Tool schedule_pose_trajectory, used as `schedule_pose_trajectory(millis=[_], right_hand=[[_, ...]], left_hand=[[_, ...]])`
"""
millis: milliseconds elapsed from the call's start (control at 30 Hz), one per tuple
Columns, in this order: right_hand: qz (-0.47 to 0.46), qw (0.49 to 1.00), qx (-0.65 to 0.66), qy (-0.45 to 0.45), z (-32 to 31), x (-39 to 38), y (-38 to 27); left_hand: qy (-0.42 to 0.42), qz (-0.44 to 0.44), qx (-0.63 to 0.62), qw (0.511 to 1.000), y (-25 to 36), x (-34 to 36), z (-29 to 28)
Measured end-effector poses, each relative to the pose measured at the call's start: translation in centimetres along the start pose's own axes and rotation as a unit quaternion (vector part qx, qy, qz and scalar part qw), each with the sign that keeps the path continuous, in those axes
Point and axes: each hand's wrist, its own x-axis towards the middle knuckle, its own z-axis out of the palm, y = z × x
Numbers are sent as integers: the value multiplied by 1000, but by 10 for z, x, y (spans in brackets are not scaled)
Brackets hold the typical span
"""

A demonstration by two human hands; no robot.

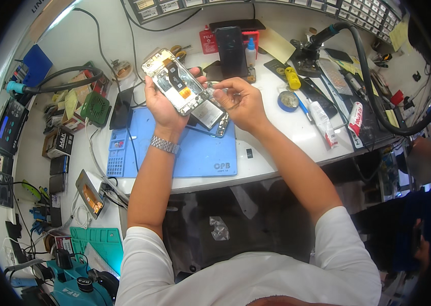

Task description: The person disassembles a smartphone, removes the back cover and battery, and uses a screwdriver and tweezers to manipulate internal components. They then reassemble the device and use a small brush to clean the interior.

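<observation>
My left hand point(162, 104) holds an opened smartphone point(174, 81) with its back cover off, tilted above the blue work mat point(200, 155). Circuit board and an orange flex part show inside. My right hand point(241, 102) pinches a small thin part at the phone's right edge; I cannot tell what it is. A second opened phone frame point(209, 116) lies on the mat just beneath both hands. A metal watch is on my left wrist.
A dark phone point(229, 48) stands upright behind the hands, with a small white bottle point(250, 52) beside it. A yellow tube, blue tape roll point(288, 100) and white tubes lie at right. A black hose point(373, 86) arcs across the right. Boxes and cables crowd the left.
</observation>
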Motion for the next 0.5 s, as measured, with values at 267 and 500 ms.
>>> schedule_pose_trajectory(millis=[267,500], right_hand=[[-225,969,-86,59,1,-7,-9],[-183,968,-136,108,-8,-2,0]], left_hand=[[-7,-3,-23,1000,-1,0,-9],[9,-6,-13,1000,1,2,-10]])
